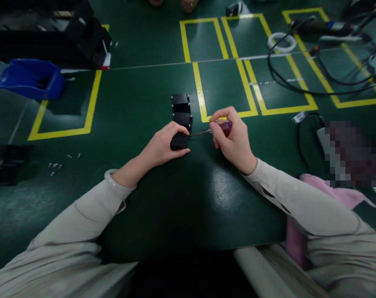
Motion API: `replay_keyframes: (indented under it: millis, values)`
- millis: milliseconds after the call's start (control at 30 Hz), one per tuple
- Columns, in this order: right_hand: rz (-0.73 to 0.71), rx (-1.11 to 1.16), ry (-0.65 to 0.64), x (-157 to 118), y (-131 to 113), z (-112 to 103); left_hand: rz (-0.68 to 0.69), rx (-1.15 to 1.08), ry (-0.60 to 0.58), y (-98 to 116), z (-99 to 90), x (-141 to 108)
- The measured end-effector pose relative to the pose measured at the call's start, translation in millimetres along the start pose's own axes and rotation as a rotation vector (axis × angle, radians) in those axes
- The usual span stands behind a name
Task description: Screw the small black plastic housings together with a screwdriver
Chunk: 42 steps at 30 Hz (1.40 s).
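Note:
My left hand (163, 145) is closed around the near end of a row of black plastic blocks (181, 118) on the green table, thumb and fingers on either side of the nearest black block (178, 141). Small shiny screws show at the corners of the farther blocks. A screwdriver (225, 127) with a dark red handle is pinched in my right hand (233, 138). Its thin shaft points left, and the tip meets the right side of the nearest block, close to my left fingertips. The exact contact of the tip is too small to make out.
Several loose screws (54, 166) lie on the left, near dark parts (8, 163). A blue bin (31, 78) stands at the back left beside black equipment (91, 39). Cables (275, 74), a white ring (281, 42) and pink cloth (333, 190) lie on the right. Another person's hands (188, 4) show at the far edge.

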State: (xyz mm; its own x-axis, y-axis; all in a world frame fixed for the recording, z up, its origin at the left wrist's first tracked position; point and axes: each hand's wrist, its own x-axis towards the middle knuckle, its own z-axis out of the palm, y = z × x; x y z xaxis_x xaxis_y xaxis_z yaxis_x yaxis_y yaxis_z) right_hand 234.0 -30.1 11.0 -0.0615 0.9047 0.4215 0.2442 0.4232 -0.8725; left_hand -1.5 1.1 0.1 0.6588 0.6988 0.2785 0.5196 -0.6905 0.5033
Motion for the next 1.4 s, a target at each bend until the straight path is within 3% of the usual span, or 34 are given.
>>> replay_keyframes:
  millis: [1400]
  values:
    - [0.006, 0.003, -0.022, -0.7, 0.0, 0.1, -0.023, 0.002, -0.017, 1.0, -0.9, 0.3]
